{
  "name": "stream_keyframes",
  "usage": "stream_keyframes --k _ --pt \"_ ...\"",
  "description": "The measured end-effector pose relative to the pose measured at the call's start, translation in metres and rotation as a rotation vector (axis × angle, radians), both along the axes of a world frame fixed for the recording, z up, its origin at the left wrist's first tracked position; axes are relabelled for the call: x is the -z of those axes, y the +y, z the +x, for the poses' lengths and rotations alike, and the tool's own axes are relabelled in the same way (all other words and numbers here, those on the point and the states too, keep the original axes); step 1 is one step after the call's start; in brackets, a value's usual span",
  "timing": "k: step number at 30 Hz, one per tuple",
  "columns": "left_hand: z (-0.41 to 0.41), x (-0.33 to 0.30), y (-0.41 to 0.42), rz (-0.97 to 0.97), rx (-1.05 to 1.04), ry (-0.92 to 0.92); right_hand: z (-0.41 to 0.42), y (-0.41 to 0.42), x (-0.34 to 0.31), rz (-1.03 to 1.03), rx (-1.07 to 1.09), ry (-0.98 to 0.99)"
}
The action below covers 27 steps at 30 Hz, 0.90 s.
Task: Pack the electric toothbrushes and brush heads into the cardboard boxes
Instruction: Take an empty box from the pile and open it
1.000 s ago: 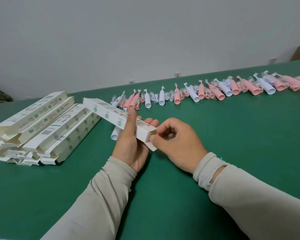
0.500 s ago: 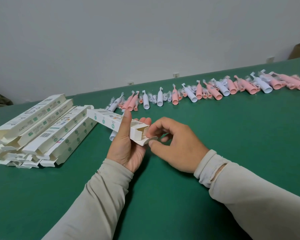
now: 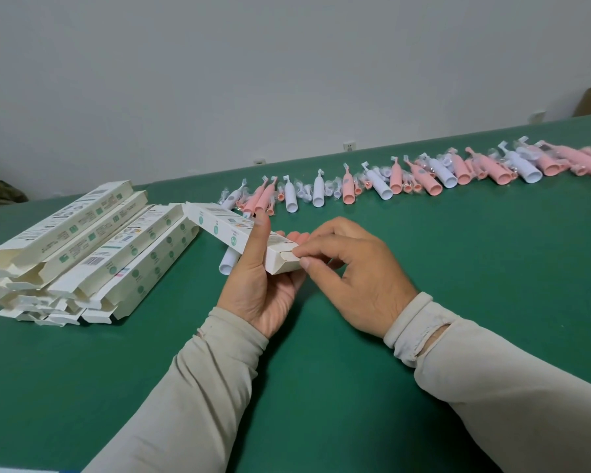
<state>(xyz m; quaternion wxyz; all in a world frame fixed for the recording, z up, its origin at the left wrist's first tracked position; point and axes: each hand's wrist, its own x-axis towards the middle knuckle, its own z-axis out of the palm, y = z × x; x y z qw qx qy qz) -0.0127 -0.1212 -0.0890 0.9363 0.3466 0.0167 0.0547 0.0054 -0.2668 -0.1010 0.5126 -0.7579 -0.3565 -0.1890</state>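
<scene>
- A pile of boxes (image 3: 82,247) lies on the left of the green table (image 3: 458,268).
- The left hand (image 3: 260,285) grips one box (image 3: 239,238), lifted off the table.
- The right hand (image 3: 352,274) pinches its end flap (image 3: 289,256).
- A white toothbrush (image 3: 229,262) lies under it.
- Pink and white toothbrushes (image 3: 423,175) line the back.

Packing workshop: green table (image 3: 458,302), rowed toothbrushes (image 3: 423,175), stacked boxes (image 3: 82,240).
</scene>
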Motion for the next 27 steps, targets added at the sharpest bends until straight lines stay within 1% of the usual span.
stream_keyframes --k 10,13,14,15,16,17,20,21,22,24,25,27 --pt "-0.003 0.006 -0.004 0.090 0.170 -0.023 -0.005 -0.003 -0.004 -0.010 0.079 0.024" --pt "-0.004 0.004 -0.001 0.069 0.155 0.016 -0.003 -0.003 -0.004 -0.033 0.071 0.024" --pt "-0.004 0.002 -0.001 0.092 0.129 0.029 -0.001 -0.003 -0.004 -0.024 0.067 0.032" --pt "-0.004 0.001 0.000 0.158 0.085 0.037 0.000 -0.003 -0.005 0.005 0.057 0.059" --pt "-0.004 0.000 0.000 0.286 0.018 0.040 0.003 -0.004 -0.005 0.052 0.046 0.105" --pt "-0.004 0.001 0.001 0.483 -0.075 0.038 0.005 -0.005 -0.006 0.114 0.043 0.164" --pt "-0.003 0.007 0.016 1.272 -0.475 0.012 0.014 -0.009 -0.009 0.315 0.039 0.363" --pt "-0.004 0.008 0.022 1.497 -0.549 -0.004 0.016 -0.011 -0.011 0.382 0.013 0.426" --pt "-0.005 0.008 0.026 1.678 -0.567 -0.012 0.017 -0.013 -0.013 0.445 -0.021 0.484" --pt "-0.006 0.008 0.031 1.944 -0.543 0.029 0.019 -0.019 -0.017 0.530 -0.079 0.560" --pt "-0.007 0.008 0.031 2.025 -0.535 0.057 0.019 -0.021 -0.018 0.548 -0.095 0.577" --pt "-0.007 0.008 0.033 2.077 -0.534 0.091 0.018 -0.023 -0.021 0.589 -0.121 0.615"
